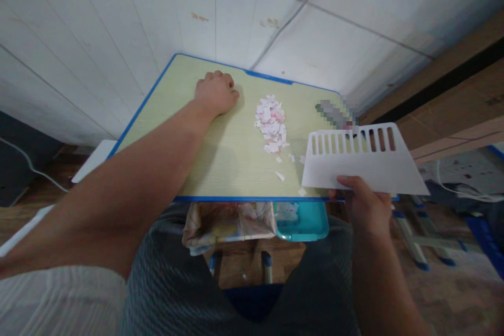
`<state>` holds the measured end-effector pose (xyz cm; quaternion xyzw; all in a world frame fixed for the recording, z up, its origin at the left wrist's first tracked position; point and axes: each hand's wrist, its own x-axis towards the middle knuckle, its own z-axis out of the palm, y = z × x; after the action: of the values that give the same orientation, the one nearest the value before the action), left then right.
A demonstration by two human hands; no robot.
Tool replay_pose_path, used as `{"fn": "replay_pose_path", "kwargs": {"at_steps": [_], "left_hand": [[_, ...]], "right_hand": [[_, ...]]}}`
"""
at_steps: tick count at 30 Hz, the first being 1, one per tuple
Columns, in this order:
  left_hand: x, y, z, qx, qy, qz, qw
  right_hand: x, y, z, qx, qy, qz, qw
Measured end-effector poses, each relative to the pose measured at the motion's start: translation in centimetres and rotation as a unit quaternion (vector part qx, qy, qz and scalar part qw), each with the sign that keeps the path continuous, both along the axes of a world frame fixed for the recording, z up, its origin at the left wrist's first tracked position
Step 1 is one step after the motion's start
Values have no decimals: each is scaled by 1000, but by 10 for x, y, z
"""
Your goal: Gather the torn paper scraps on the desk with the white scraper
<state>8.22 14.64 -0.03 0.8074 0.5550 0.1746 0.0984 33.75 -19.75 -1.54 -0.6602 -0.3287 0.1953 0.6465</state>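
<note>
My left hand [217, 92] rests on the far left part of the yellow desktop [232, 168], its fingers curled under so that anything inside them is hidden. To its right, not touching it, lies a heap of torn white paper scraps [271, 122], some with pink marks. A few loose bits are scattered nearer the front edge. My right hand [366, 203] grips the near edge of a white flat sheet with a row of slots [362, 165]. The sheet is held over the front right corner of the desktop, beside the scraps.
Below the front edge are an open bin with a patterned lining [232, 226] and a turquoise tray [307, 220]. A pixelated object [334, 114] lies at the back right. A white wall [189, 10] stands behind, and cardboard boxes [452, 100] are on the right.
</note>
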Motion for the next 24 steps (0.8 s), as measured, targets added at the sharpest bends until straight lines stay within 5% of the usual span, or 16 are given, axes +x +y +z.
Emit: {"fn": "replay_pose_path", "kwargs": {"at_steps": [8,12,18,24], "left_hand": [[-1,1,-2,9,-15,1,1000],[-1,2,-2,5,-15,3,1000],[-1,0,1,-4,-20,-1,1000],[-1,-1,2,-4,-22,-3,1000]], "right_hand": [[-3,6,11,40,61,-19,997],[3,18,9,43,-7,-48,998],[13,27,5,-24,-101,5,995],[11,12,11,-28,-4,-44,999]]}}
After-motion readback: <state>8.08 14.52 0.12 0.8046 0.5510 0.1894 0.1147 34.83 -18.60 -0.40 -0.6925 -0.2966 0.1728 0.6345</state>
